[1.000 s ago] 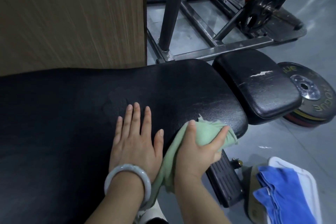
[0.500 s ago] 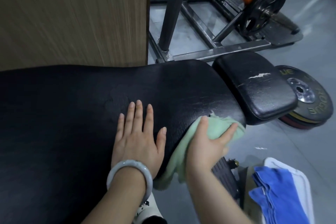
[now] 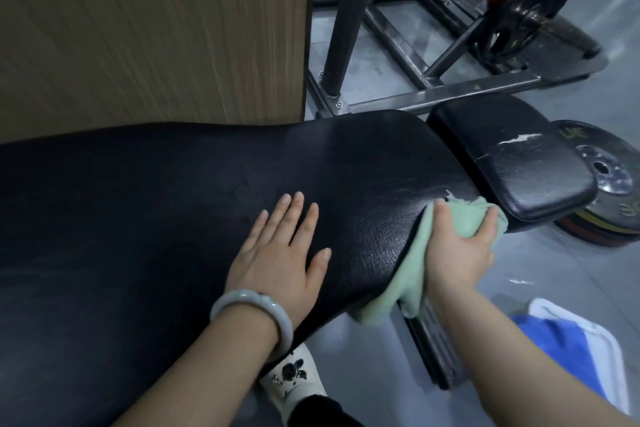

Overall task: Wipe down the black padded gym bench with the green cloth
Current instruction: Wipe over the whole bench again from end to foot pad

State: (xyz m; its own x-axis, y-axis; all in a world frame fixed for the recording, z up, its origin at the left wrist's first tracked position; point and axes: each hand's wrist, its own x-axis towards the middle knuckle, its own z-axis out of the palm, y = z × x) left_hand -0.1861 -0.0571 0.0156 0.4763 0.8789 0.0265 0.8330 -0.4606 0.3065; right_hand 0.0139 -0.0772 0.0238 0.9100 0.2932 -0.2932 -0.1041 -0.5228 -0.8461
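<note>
The black padded bench runs from the left edge to the middle right, with a smaller black seat pad beyond its end. My left hand lies flat on the bench top, fingers straight, a pale bangle on the wrist. My right hand grips the green cloth against the bench's near right corner, beside the gap to the seat pad. Part of the cloth hangs down below the bench edge.
A wooden panel stands behind the bench at the left. A steel rack frame with an orange arm and a plate sits at the back. Stacked weight plates lie right of the seat pad. A white tray holds a blue cloth.
My right hand has slid the green cloth along the bench edge toward the seat pad. My left hand stays flat on the bench.
</note>
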